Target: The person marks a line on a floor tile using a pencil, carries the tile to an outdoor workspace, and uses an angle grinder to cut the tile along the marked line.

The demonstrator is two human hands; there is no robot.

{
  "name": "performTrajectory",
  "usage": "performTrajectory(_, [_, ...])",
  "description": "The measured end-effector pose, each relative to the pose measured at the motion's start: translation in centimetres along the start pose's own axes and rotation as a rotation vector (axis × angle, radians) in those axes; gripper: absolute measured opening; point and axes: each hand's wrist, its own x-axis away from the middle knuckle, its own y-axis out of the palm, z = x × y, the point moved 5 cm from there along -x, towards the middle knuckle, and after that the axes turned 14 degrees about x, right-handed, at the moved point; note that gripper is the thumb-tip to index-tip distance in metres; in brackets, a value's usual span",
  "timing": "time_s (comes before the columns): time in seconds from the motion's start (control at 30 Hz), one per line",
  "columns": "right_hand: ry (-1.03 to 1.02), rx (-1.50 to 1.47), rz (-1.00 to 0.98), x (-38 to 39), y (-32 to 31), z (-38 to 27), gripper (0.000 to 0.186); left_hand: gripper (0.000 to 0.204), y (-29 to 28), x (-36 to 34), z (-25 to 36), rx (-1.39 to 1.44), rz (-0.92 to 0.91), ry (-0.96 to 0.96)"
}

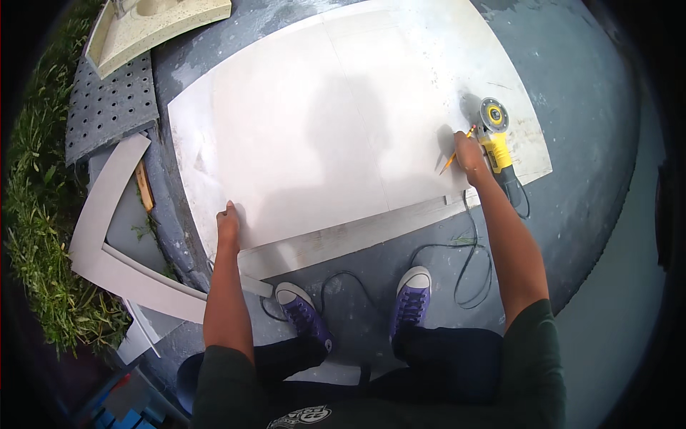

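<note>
A large pale tile (pixel 286 143) lies before me on a bigger whitish board (pixel 191 150). A thin straight line runs across the tile from its far edge to its near one. At the tile's near left corner, my left hand (pixel 228 227) is closed on the edge, thumb on top and the other fingers mostly hidden. My right hand (pixel 468 154) grips a yellow pencil (pixel 448 164) at the tile's right side, its tip pointing down to the left. Just beyond that hand rests a yellow-and-black angle grinder (pixel 498 149) with a round disc, lying on the board.
A black power cord (pixel 457 286) loops over the grey floor near my purple shoes (pixel 412 304). To the left are an L-shaped tile offcut (pixel 107 268), a wood piece (pixel 144 186), a perforated grey slab (pixel 114 104), a speckled sink top (pixel 161 28) and grass (pixel 50 272).
</note>
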Motion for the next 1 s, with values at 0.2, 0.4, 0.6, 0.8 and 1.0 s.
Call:
performTrajectory(0.2, [-0.251,0.198,-0.032,1.0,-3.1,-1.7,0.051,0.071,1.9,-1.0,-2.4,0.094,-0.027,-0.066])
performTrajectory(0.4, [-0.234,-0.569,-0.204,12.7,-11.5,-4.3,0.036,0.07,3.8,0.4,-5.1,0.132,-0.052,-0.127])
performTrajectory(0.6, [-0.223,-0.919,-0.049,19.2,-14.9,-2.0,0.019,0.068,2.9,0.3,-6.1,0.108,-0.11,-0.159])
performTrajectory(0.8, [-0.28,-0.794,-0.051,19.7,-12.6,-1.0,0.013,0.058,3.6,4.0,-2.7,0.169,-0.268,-0.254])
performTrajectory(1.0, [-0.378,-0.696,-0.248,19.6,-8.4,-3.1,0.016,0.057,2.9,1.2,-3.6,0.037,-0.287,-0.23])
